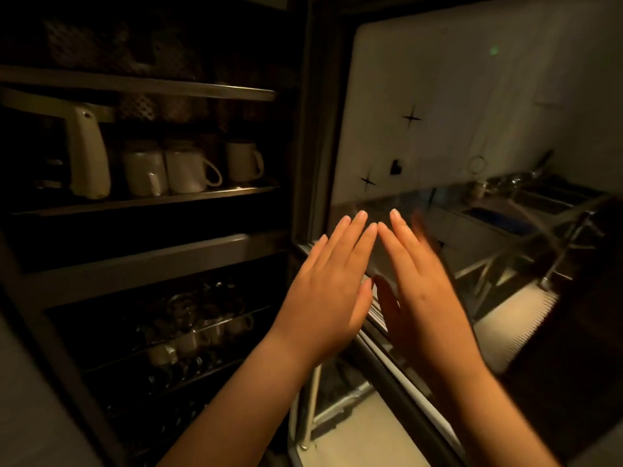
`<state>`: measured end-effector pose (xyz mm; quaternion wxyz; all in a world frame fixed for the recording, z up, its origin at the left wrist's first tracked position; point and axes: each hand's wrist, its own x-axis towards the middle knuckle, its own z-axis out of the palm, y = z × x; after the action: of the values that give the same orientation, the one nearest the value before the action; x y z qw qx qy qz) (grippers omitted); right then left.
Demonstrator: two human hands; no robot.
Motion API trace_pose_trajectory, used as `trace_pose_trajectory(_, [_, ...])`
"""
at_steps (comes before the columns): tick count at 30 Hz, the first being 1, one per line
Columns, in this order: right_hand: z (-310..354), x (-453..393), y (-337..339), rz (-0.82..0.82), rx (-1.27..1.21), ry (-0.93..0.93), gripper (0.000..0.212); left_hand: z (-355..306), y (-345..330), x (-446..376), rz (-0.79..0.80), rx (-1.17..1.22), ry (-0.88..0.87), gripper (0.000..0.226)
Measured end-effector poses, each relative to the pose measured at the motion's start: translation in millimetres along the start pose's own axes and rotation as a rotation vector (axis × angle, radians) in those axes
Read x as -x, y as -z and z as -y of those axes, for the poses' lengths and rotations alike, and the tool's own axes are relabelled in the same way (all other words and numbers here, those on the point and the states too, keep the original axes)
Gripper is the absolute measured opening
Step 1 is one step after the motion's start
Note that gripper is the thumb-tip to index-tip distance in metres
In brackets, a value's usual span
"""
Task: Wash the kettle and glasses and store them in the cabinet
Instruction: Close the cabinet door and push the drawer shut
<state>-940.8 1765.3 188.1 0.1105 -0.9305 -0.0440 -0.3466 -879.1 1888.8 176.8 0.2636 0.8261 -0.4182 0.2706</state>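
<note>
In front of the cabinet (151, 203), both hands raised flat against the glass door (455, 106). Left hand (332, 281) spread, fingers straight and released, gripping nothing; right hand (424, 284) likewise flat, fingers straight and together, gripping nothing, slightly blurred at the outer edge. Index fingertips touching each other, forming a peak; thumbs close together lower down. Whether palms actually press on the pane or hover just off it: cannot tell.

Left of the fingers and above them, on a middle shelf (145, 200) inside the dark cabinet: the kettle (88, 153), upright, pale handle facing outward, at the left end. Right of the kettle, on the same shelf, three white mugs (188, 168), mouths down, handles to the right; the two nearest the kettle touching, the third a little apart and further back. Higher still, an upper shelf (141, 84) with dim patterned items, too dark to name.

Below and left of the fingers, beside the left wrist: lower racks holding glasses (188, 318) and small cups, crowded in rows, details lost in shadow.

Just above the fingertips, on the door glass: small black star and heart stickers (396, 168). Right of the fingers, seen in the glass: a steel sink counter (526, 210) with a faucet, dim and tilted; reflected or seen through: cannot tell. Under the forearms, the door's lower frame (397, 375) running diagonally, pale floor beneath.
</note>
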Motion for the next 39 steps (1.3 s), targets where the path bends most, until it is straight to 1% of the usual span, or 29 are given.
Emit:
trace_pose_trajectory(3, [-5.2,20.7,19.0,-0.005,0.046,-0.057,0.077,-19.6,-4.8,0.7,0.018,0.023,-0.066,0.064])
trace_pose_trajectory(5, [-7.3,30.2,30.6,-0.031,0.036,-0.093,0.077,-31.8,-5.6,-3.2,0.013,0.028,-0.116,0.065])
trace_pose_trajectory(10, [-11.3,49.5,58.3,-0.140,0.022,-0.123,0.065,-61.9,-6.8,-10.7,-0.003,0.053,-0.186,0.061])
trace_pose_trajectory(13, [-10.8,60.2,73.2,-0.202,0.004,-0.111,0.061,-78.5,-10.2,-12.3,-0.018,0.030,-0.239,0.058])
trace_pose_trajectory(15, [-14.7,69.6,78.8,-0.227,-0.030,-0.130,0.053,-86.6,-14.6,-13.3,-0.044,-0.007,-0.271,0.056])
trace_pose_trajectory(16, [-18.3,74.2,81.7,-0.211,-0.066,-0.164,0.050,-90.8,-16.3,-14.0,-0.052,-0.016,-0.281,0.055])
trace_pose_trajectory(18, [-23.4,81.6,87.5,-0.160,-0.063,-0.196,0.049,-99.7,-19.4,-16.3,-0.055,0.011,-0.304,0.050])
trace_pose_trajectory(21, [-28.0,92.0,93.9,-0.215,0.081,-0.255,0.038,-111.2,-24.7,-18.5,-0.041,0.078,-0.338,0.043])
trace_pose_trajectory(23, [-27.7,94.5,101.7,-0.206,0.132,-0.265,0.038,-116.8,-27.0,-19.8,-0.056,0.087,-0.361,0.041])
trace_pose_trajectory(24, [-27.1,94.1,106.1,-0.190,0.131,-0.268,0.036,-119.0,-27.8,-20.0,-0.065,0.090,-0.372,0.042])
trace_pose_trajectory(26, [-29.3,92.9,111.8,-0.193,0.017,-0.294,0.038,-122.1,-28.6,-20.4,-0.080,0.082,-0.387,0.043])
trace_pose_trajectory(28, [-27.5,90.7,114.3,-0.179,0.015,-0.277,0.039,-123.0,-28.6,-20.8,-0.079,0.070,-0.391,0.043])
trace_pose_trajectory(30, [-29.9,93.2,110.2,-0.079,-0.020,-0.292,0.038,-122.4,-28.2,-21.5,-0.063,0.077,-0.390,0.043])
trace_pose_trajectory(31, [-28.4,93.5,109.4,-0.055,-0.041,-0.287,0.039,-121.8,-27.9,-21.8,-0.056,0.083,-0.390,0.043])
trace_pose_trajectory(32, [-26.7,93.1,108.6,-0.071,-0.115,-0.274,0.039,-121.3,-27.1,-21.9,-0.051,0.087,-0.390,0.043])
trace_pose_trajectory(34, [-24.6,93.1,108.4,-0.196,-0.149,-0.260,0.039,-121.3,-24.5,-22.0,-0.043,0.095,-0.392,0.041])
trace_pose_trajectory(37, [-29.5,100.6,107.6,-0.304,-0.030,-0.112,0.035,-121.9,-18.6,-22.0,-0.013,0.093,-0.395,0.040])
trace_pose_trajectory(39, [-29.2,99.8,108.6,-0.352,0.023,-0.081,0.038,-121.6,-14.1,-21.8,0.005,0.090,-0.403,0.043])
